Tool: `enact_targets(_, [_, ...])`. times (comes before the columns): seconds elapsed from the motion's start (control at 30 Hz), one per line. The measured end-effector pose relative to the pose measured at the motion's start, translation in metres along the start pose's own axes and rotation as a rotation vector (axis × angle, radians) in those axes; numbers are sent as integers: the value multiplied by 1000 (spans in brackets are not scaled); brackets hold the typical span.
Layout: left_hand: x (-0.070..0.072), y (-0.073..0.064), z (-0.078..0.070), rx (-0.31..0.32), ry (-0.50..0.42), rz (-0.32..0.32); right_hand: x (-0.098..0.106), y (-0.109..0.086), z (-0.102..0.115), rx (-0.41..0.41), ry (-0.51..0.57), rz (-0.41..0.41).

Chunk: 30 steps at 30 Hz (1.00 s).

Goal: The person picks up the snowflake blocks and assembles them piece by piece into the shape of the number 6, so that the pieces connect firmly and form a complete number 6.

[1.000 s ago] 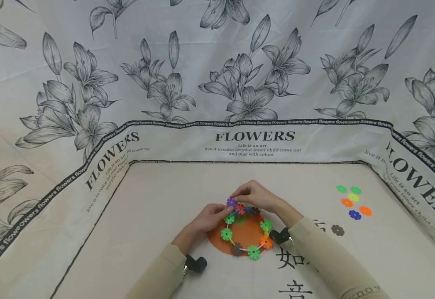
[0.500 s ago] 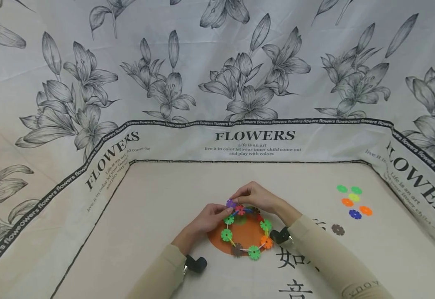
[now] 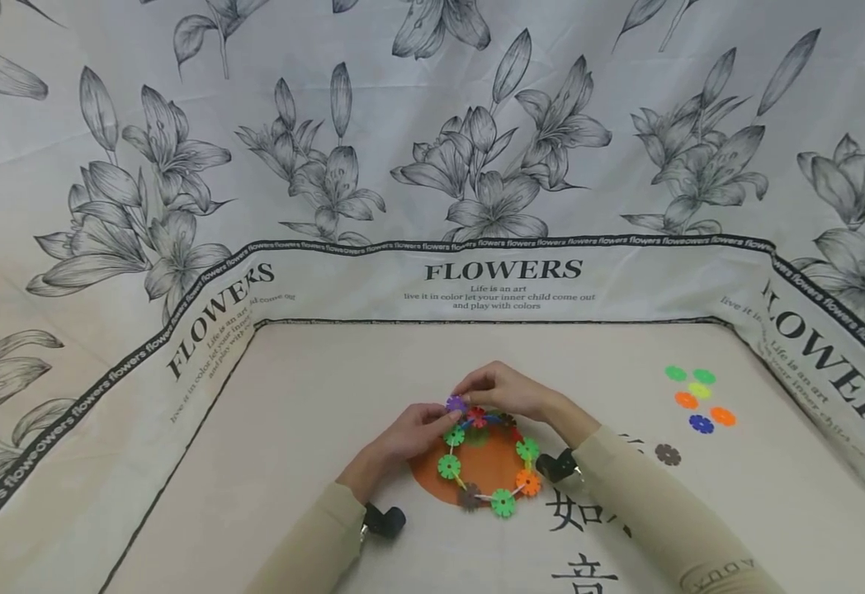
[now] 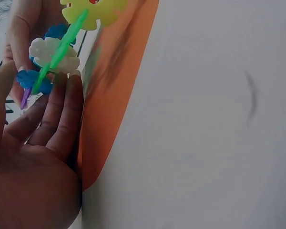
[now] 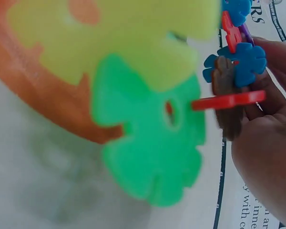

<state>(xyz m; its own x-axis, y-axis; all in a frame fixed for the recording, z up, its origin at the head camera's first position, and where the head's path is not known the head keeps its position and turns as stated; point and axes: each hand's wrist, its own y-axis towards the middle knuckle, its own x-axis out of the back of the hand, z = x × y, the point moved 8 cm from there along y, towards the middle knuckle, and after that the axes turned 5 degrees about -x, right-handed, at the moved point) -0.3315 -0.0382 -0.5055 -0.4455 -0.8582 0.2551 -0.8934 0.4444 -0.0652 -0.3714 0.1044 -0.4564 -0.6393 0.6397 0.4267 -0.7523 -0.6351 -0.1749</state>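
A ring of linked plastic snowflake discs (image 3: 503, 502), in several colours, is held up at its far side by both hands. My left hand (image 3: 412, 432) pinches the ring at its far left, where a purple snowflake disc (image 3: 456, 403) meets the chain. From the other side my right hand (image 3: 512, 391) grips the purple disc between thumb and fingers. Blue, white and green discs hang beside the left fingers in the left wrist view, along with a yellow disc (image 4: 93, 14). Close to the right thumb in the right wrist view are a brown disc (image 5: 227, 100) and a red disc (image 5: 236, 99).
An orange round patch (image 3: 488, 462) lies beneath the ring on the pale tablecloth (image 3: 314, 388). Loose discs, among them a yellow disc (image 3: 699, 389) and a dark blue disc (image 3: 701, 424), lie at the right. A brown disc (image 3: 668, 454) sits nearer. Flower-printed cloth (image 3: 503, 285) rises behind.
The head view has shifted slightly. Both hands stay at the purple disc on the ring, with hardly any movement seen.
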Motion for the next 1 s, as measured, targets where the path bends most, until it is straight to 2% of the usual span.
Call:
enact_targets(0.27, [3,2,2,-6,-16,-94,-4,-9,2,-18,-20,7])
enact_targets(0.47, [5,2,4,18,1,-144,14,-31,11,-7,-113,-87])
enact_targets(0.6, [6,2,6,34,-32,-154,41,-58,9,-27,-146,-189])
enact_targets(0.8, [5,3,8,44,-71,-150,86,-112,4,-55,-255,-350])
enact_targets(1.0, [4,1,7,55,-82,-156,129,-169,-18,-136,-354,-497])
